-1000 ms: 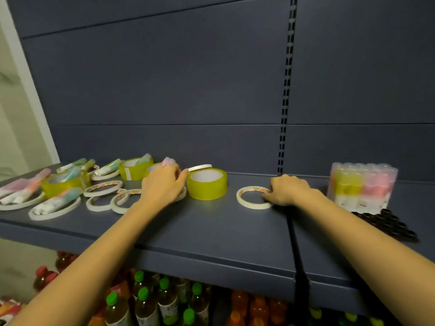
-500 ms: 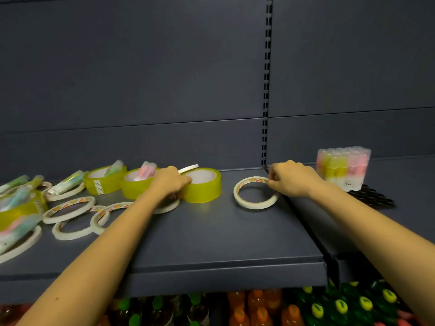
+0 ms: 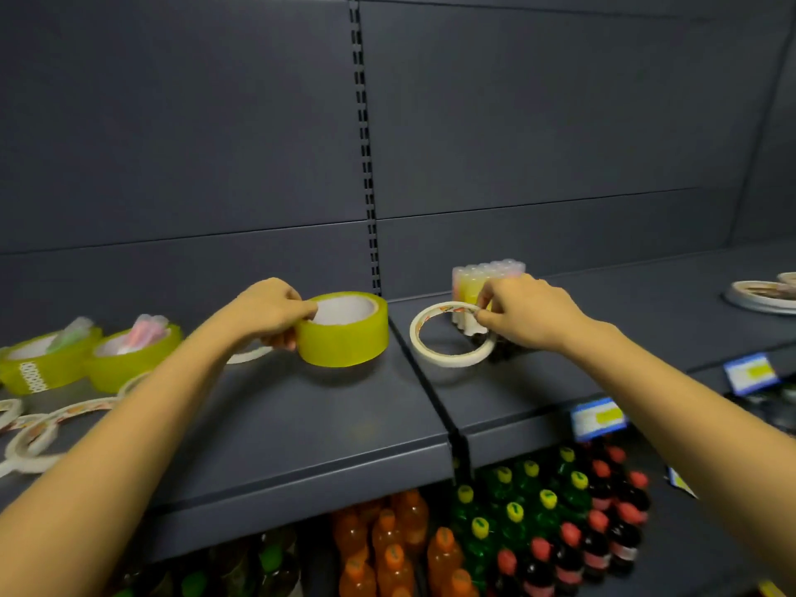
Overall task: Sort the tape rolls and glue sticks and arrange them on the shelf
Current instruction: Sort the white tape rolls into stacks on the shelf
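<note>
I find my left hand (image 3: 267,314) gripping the yellow tape roll (image 3: 344,333) by wall and core, on the shelf (image 3: 344,415). Right hand (image 3: 530,314) fingers (image 3: 484,301) pinch the thin white tape ring (image 3: 452,338) by its far rim. I judge both light; the ring may flex.

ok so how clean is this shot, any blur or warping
Head view: dim, even light, no glare; the yellow tape roll at centre is fairly sharp; the glue sticks far left and the bottles below are smeared; the wide lens skews the shelf lines.
</note>
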`<act>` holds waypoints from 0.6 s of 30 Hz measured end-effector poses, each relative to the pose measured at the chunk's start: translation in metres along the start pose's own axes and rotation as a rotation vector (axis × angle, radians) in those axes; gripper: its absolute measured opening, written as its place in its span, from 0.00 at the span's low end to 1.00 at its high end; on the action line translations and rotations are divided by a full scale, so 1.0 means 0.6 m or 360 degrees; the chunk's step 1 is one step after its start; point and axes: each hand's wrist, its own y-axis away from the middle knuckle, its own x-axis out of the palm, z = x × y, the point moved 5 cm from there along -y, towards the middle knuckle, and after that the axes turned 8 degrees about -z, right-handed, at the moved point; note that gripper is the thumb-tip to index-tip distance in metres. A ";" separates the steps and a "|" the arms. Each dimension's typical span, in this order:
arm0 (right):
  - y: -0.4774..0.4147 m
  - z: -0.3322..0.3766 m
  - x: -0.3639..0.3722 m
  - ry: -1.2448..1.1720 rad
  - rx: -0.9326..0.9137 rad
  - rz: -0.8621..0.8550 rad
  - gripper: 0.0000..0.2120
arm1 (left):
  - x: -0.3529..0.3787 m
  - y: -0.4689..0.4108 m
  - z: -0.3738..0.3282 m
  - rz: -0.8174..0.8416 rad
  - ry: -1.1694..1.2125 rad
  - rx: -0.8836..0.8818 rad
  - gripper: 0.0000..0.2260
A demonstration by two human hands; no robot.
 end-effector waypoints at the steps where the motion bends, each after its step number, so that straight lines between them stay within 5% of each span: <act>1: 0.008 -0.026 -0.012 0.0023 0.0046 -0.0008 0.10 | 0.012 0.005 -0.022 0.0008 0.0037 0.0024 0.12; 18: 0.206 -0.485 -0.186 0.0171 0.0540 0.0040 0.13 | 0.298 0.090 -0.410 0.0253 0.0195 0.0360 0.12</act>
